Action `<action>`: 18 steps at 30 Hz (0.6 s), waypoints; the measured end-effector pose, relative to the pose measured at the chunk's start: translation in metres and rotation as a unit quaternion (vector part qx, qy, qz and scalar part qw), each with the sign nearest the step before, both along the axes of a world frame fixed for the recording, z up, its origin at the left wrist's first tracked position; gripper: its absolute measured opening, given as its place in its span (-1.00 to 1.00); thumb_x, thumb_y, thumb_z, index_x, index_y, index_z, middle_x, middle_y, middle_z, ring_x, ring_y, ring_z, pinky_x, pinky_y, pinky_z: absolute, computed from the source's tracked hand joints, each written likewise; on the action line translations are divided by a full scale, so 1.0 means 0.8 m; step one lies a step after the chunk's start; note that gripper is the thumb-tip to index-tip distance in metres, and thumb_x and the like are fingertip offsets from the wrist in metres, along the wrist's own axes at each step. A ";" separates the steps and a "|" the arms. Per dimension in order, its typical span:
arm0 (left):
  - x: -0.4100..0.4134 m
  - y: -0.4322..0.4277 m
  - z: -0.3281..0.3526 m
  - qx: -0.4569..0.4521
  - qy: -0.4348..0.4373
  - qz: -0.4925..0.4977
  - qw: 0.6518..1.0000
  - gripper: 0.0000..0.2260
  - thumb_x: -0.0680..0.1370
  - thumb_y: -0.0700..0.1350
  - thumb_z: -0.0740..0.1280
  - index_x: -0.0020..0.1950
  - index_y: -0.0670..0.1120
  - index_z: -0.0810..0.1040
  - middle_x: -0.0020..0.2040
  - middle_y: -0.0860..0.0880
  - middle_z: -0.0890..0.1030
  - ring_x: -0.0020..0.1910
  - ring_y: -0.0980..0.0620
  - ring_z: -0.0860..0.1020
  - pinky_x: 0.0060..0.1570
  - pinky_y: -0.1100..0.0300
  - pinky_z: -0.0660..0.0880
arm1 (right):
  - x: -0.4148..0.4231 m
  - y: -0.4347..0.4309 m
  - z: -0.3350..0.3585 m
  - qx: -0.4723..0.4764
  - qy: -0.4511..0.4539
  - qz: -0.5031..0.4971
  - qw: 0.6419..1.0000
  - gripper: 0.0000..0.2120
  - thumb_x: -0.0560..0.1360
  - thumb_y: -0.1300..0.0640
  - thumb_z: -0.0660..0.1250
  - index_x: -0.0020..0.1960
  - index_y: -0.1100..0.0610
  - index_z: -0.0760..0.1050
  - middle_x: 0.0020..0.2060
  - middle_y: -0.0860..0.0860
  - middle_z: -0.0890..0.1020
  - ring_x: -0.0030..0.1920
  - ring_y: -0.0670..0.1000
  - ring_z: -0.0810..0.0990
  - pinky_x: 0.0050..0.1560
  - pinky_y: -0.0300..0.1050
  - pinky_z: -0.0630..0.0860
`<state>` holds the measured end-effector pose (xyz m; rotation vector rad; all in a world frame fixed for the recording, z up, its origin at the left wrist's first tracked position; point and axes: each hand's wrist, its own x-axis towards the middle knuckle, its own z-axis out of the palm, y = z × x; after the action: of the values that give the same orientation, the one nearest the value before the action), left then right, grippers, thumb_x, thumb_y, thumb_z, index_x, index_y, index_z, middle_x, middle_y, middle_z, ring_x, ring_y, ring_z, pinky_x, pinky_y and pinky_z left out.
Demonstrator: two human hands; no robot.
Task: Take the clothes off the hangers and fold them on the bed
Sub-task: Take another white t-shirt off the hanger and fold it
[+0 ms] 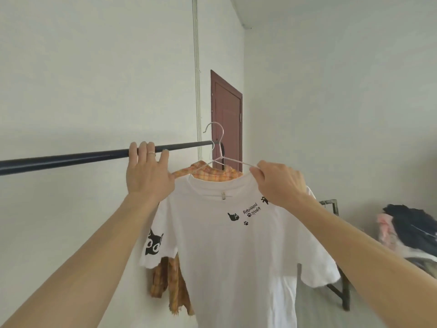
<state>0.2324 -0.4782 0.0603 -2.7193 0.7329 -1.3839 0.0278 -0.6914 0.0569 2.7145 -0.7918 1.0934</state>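
Note:
A white T-shirt [234,252] with black cat prints hangs on a thin wire hanger [221,147]. The hanger's hook is lifted clear of the dark rail [71,158], just past the rail's end. My right hand [281,183] pinches the hanger's right shoulder together with the shirt's collar. My left hand [147,172] has its fingers curled over the rail. Behind the white shirt hangs an orange plaid shirt [170,282] on its own hanger, mostly hidden.
A brown door [227,114] stands at the far end of the white wall. At the right edge a pile of dark and pink clothes [409,230] lies on a piece of furniture with a dark metal frame [340,290].

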 end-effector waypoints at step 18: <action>-0.364 0.025 -0.158 0.015 0.200 -0.581 0.789 -0.70 0.68 0.01 0.14 0.36 -0.04 0.44 0.24 -0.13 0.58 0.29 -0.20 0.45 0.27 -0.05 0.29 | -0.504 0.291 -0.136 0.069 -0.069 -0.321 0.942 -0.56 0.65 -0.26 -0.02 -0.12 0.06 0.38 -0.29 -0.10 0.55 -0.18 0.15 0.55 -0.13 0.00 0.38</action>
<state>-0.0585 -0.4584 -0.0659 -2.4750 2.7049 -0.6689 -0.3753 -0.4586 -0.0522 2.1959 -1.6704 1.0891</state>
